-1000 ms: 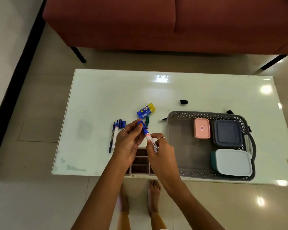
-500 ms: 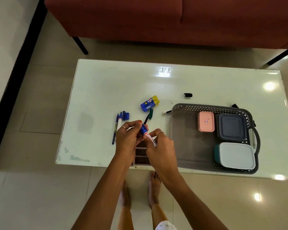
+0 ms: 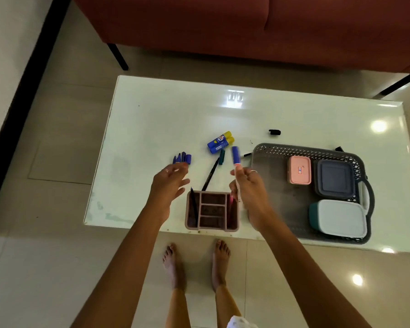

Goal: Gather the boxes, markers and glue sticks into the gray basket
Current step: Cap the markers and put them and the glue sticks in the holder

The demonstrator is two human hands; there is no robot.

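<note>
The blue-capped marker (image 3: 235,162) stands nearly upright, pinched in the right hand's (image 3: 247,185) grip, just at 9 o'clock of the gray basket (image 3: 268,185) on the counter (image 3: 152,119). The left hand (image 3: 169,185) hovers with fingers spread, empty, over the blue pens (image 3: 182,158).

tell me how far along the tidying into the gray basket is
Done: three boxes, pink, dark gray and white-lidded, sit in the gray basket. In hand: the right hand holds a blue-capped marker; the left hand is open. Left: glue sticks, blue pens and a black pen on the table.
</note>
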